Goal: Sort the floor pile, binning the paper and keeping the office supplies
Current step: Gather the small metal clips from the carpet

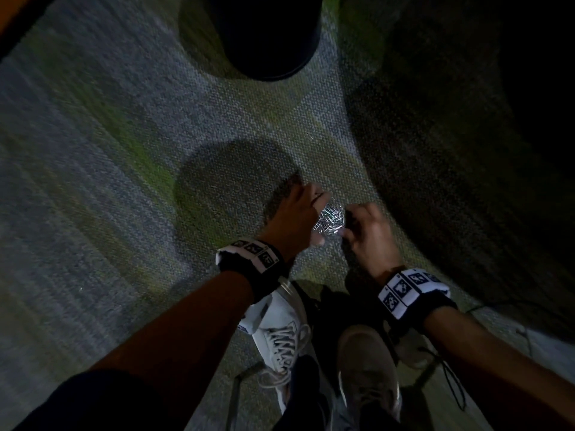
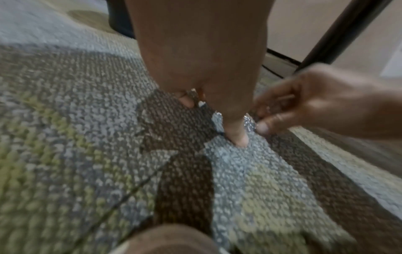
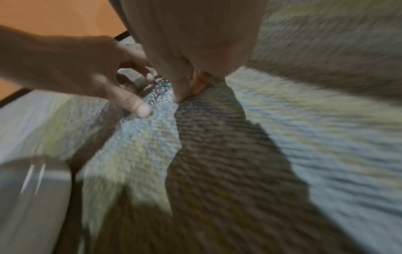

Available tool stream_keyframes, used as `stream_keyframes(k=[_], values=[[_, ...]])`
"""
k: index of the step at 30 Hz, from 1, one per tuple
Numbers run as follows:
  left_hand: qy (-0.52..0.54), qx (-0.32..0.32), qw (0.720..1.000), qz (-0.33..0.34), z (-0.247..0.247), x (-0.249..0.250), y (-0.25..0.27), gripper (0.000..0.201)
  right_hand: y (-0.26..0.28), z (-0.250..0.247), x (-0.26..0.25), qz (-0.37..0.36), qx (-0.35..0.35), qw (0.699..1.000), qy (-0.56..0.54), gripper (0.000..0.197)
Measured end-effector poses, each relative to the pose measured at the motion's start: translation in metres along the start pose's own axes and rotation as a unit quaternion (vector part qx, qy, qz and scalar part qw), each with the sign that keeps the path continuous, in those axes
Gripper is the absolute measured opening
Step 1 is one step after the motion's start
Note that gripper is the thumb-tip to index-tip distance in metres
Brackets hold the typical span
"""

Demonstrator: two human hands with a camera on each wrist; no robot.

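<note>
- One heap of silvery paper clips [image 1: 330, 219], too many and too blurred to count, lies on the carpet [image 1: 130, 169] between two hands.
- The grey-green patterned carpet has one dark bin [image 1: 264, 35] standing beyond the heap; two shoes show below.
- Left hand [image 1: 295, 217] and right hand [image 1: 370, 234] flank the heap, fingers curled, thumbs down at its edges; whether either grip holds clips, I cannot tell.

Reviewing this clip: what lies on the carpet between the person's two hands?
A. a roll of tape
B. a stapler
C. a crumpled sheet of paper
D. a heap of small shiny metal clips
D: a glinting silver heap of small metal clips sits on the carpet between the left hand and the right hand.
</note>
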State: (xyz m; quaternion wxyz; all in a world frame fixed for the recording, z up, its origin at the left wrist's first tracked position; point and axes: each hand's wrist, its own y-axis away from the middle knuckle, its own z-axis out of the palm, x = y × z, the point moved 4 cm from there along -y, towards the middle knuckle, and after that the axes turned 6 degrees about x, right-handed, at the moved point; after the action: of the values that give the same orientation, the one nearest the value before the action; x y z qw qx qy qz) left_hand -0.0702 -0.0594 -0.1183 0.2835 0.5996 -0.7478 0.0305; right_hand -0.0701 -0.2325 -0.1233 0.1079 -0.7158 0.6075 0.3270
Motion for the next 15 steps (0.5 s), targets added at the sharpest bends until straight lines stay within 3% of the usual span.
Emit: stream_keyframes(k=[4, 6, 8, 11, 13, 15], values=[[0.06, 0.044, 0.997, -0.015, 0.001, 0.002, -0.003, 0.076, -0.017, 0.007, -0.019, -0.011, 0.027, 0.999, -0.035, 0.036], [0.066, 0.048, 0.996, -0.016, 0.0, 0.001, -0.004, 0.078, -0.017, 0.004, -0.017, -0.008, 0.027, 0.998, -0.051, 0.037], [0.064, 0.038, 0.997, -0.01, 0.0, 0.0, -0.002, 0.088, -0.012, -0.005, -0.007, 0.011, 0.029, 0.998, -0.05, 0.046], [0.04, 0.035, 0.999, 0.013, 0.001, 0.0, 0.001, 0.096, -0.004, -0.008, 0.0, 0.017, -0.022, 1.0, -0.005, 0.074], [0.04, 0.056, 0.998, 0.007, 0.005, -0.002, 0.0, 0.087, -0.006, 0.0, -0.004, -0.011, -0.04, 0.999, 0.032, 0.085], [0.061, 0.093, 0.994, -0.001, 0.006, -0.004, -0.004, 0.071, -0.013, 0.01, -0.012, -0.04, -0.036, 0.997, 0.051, 0.084]])
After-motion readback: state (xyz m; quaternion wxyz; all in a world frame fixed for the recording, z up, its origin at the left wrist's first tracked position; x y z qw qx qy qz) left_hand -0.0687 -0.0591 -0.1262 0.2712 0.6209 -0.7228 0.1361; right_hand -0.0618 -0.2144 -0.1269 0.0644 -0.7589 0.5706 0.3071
